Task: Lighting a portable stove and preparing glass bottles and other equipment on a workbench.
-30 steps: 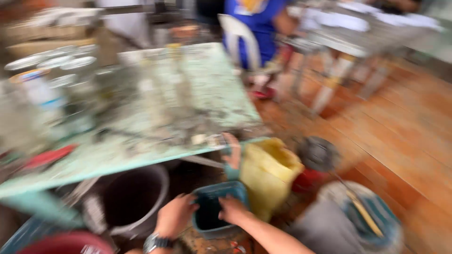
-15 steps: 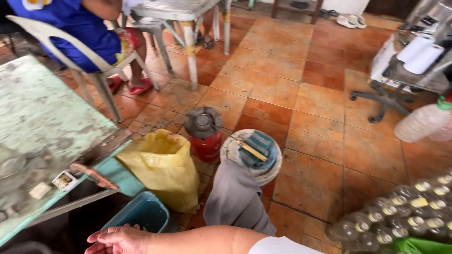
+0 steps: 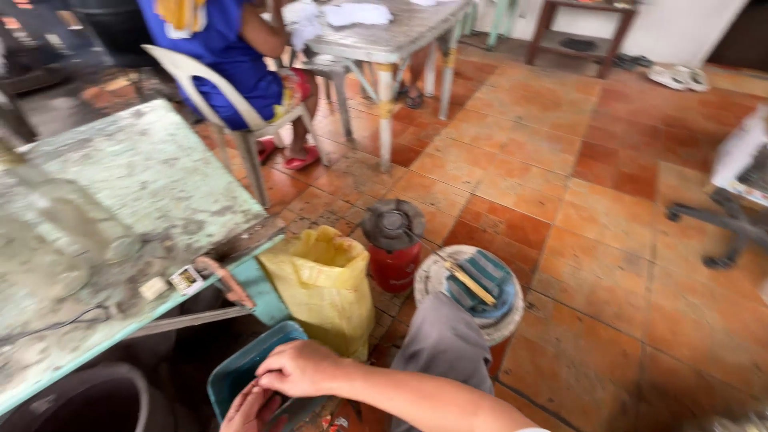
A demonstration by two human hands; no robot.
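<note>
Gripping the teal plastic tub [image 3: 240, 376] low beside the yellow bag [image 3: 324, 288], my right hand [image 3: 300, 368] curls its fingers over the rim; my left hand [image 3: 252, 410] is underneath, fingers hidden. It looks light, stiff and slick, so the rim holds best.

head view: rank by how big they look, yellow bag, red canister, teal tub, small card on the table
1. yellow bag
2. teal tub, partly hidden by the hands, so unsure against the next
3. red canister
4. small card
</note>
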